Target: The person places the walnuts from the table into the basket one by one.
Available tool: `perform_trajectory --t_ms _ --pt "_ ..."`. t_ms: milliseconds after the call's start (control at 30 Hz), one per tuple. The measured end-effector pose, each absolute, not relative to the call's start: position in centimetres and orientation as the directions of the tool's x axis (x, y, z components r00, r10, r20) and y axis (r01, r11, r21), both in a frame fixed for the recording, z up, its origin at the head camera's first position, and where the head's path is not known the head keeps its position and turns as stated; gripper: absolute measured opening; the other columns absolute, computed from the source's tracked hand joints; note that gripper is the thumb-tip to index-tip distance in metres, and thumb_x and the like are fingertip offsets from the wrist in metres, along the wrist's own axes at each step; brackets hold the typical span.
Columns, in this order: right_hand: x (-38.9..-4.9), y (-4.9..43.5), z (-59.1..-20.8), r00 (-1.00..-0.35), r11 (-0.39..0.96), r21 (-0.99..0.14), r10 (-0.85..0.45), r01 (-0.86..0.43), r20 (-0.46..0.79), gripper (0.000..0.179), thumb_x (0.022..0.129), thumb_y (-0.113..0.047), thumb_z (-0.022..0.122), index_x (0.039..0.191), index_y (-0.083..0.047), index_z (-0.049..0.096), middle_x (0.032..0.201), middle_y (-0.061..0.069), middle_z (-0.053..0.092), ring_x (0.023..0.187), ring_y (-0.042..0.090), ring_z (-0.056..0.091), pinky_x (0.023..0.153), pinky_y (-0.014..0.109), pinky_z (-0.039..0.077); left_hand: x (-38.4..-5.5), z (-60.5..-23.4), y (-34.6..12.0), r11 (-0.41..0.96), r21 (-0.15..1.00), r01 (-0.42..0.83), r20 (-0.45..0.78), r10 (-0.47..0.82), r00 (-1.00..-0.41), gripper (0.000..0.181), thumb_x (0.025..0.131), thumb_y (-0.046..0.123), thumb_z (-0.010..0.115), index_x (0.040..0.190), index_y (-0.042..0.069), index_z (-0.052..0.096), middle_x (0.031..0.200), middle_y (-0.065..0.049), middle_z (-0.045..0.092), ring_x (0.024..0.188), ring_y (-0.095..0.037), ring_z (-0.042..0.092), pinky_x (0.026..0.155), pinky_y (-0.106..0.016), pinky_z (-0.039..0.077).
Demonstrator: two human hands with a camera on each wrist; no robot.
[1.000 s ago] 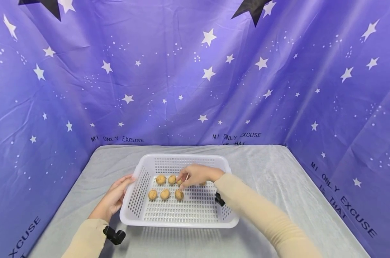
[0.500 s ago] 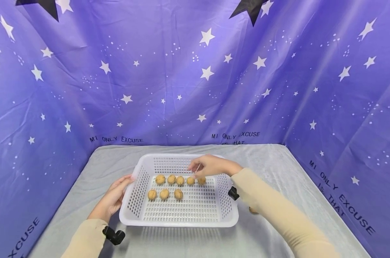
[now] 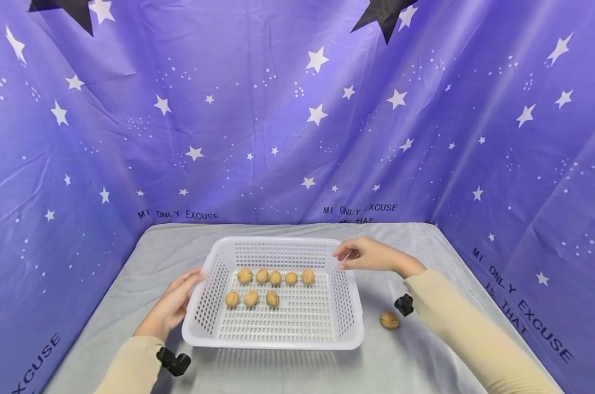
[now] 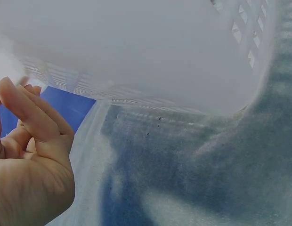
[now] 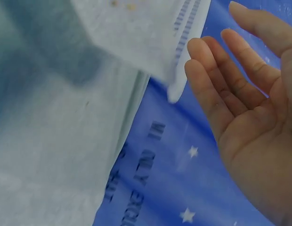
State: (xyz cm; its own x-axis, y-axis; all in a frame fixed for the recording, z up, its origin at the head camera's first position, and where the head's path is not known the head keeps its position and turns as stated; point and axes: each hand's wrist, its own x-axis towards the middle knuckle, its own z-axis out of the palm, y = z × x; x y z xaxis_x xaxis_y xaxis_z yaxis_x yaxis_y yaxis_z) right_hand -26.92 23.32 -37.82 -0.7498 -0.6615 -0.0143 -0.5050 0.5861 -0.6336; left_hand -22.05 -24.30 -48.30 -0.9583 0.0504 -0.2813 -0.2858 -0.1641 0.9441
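Note:
A white plastic basket with slotted walls stands on the grey cloth. Inside it, several walnuts form a back row, among them a walnut at the right end. Three more make a front row, with a walnut in its middle. My left hand grips the basket's left rim; in the left wrist view, its fingers bend near the basket wall. Over the back right corner of the basket hovers my right hand, its fingers loosely bent and holding nothing. The right wrist view shows its bare palm.
A single walnut lies on the cloth right of the basket, close to the right sleeve. Grey cloth covers the table. Purple star-patterned curtains enclose the back and both sides.
My right hand has lifted away from the back-row walnuts and moved right to the basket's edge. The walnut on the cloth has come into view. My left hand stays at the rim.

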Motion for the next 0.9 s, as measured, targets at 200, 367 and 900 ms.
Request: perform_trajectory --t_ms 200,367,900 --pt "-25.9 26.2 -38.7 -0.768 0.584 -0.644 -0.640 -0.495 0.011 0.029 0.093 -0.021 0.072 0.116 -0.003 0.069 0.108 0.006 0.070 0.097 0.020 0.067 0.090 0.036 0.055 -22.0 -48.2 -24.3 -0.175 0.941 -0.289 -0.283 0.061 -0.957 0.031 0.102 0.031 0.060 0.130 0.019 0.053 0.102 -0.002 0.070 0.088 -0.020 0.072 0.074 -0.036 0.061" --pt "-24.8 27.7 -39.8 -0.784 0.594 -0.656 -0.621 -0.466 -0.006 0.027 0.093 -0.018 0.073 0.115 -0.004 0.069 0.109 0.011 0.070 0.097 0.020 0.066 0.089 0.035 0.055 -21.8 -48.1 -24.3 -0.174 0.943 -0.284 -0.276 0.068 -0.959 0.029 0.102 0.031 0.060 0.129 0.020 0.054 0.104 -0.003 0.070 0.090 -0.021 0.072 0.074 -0.036 0.061" --pt "-21.3 31.5 -45.9 -0.778 0.566 -0.764 -0.613 -0.310 -0.139 0.027 0.090 -0.014 0.074 0.110 0.002 0.067 0.103 0.013 0.070 0.090 0.017 0.067 0.079 0.026 0.055 -21.7 -47.9 -24.2 -0.200 0.939 -0.280 -0.270 0.074 -0.960 0.027 0.102 0.029 0.060 0.127 0.019 0.054 0.103 -0.003 0.070 0.090 -0.021 0.071 0.076 -0.037 0.061"
